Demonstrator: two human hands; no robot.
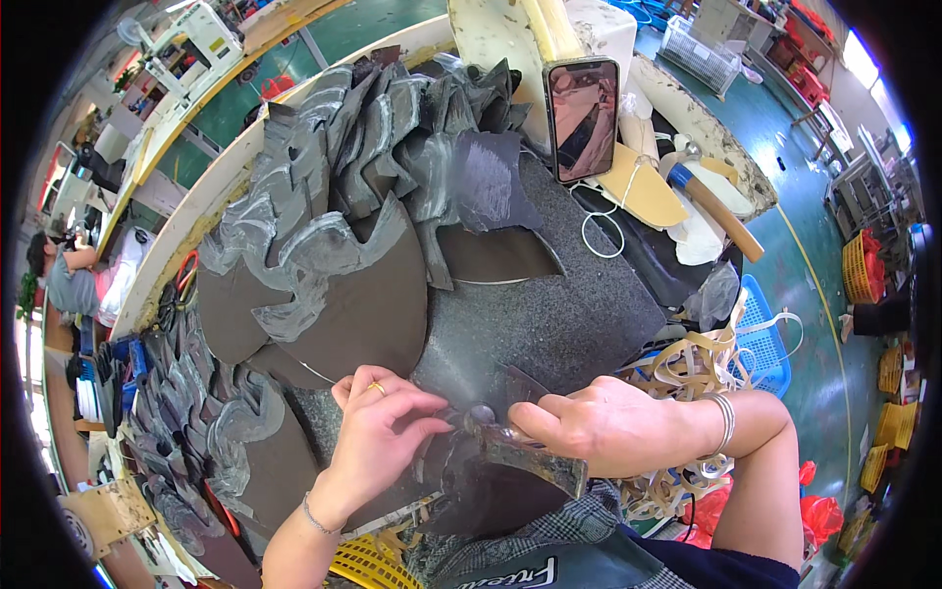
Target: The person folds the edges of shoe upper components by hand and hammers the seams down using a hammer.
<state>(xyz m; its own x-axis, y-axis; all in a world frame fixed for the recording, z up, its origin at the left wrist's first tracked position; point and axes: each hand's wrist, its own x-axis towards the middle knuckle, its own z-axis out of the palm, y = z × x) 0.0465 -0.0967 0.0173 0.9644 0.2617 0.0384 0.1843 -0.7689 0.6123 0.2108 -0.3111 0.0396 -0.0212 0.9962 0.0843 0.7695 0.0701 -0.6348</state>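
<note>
A dark leather-like piece (pixel 510 496) with a curved, grey-smeared edge lies at the near side of the speckled grey work surface (pixel 589 294), close to my body. My left hand (pixel 378 422), with a ring on one finger, pinches at this piece's far left edge between thumb and fingertips. On the right, my right hand (pixel 628 422) is closed, its bent fingers pressed on the same piece's upper edge. A small round shiny spot (pixel 482 414) shows between the hands; what it is I cannot make out. Beyond my left hand lie overlapping brown cut pieces (pixel 353 304) with whitish-grey smeared edges.
More cut pieces (pixel 240 422) are heaped at the left. A phone (pixel 582 118) stands upright at the far side. Right of it rests a wooden-handled hammer (pixel 721 211). Tan strips (pixel 697 368) tangle by a blue basket (pixel 763 339). A yellow basket (pixel 373 562) sits below.
</note>
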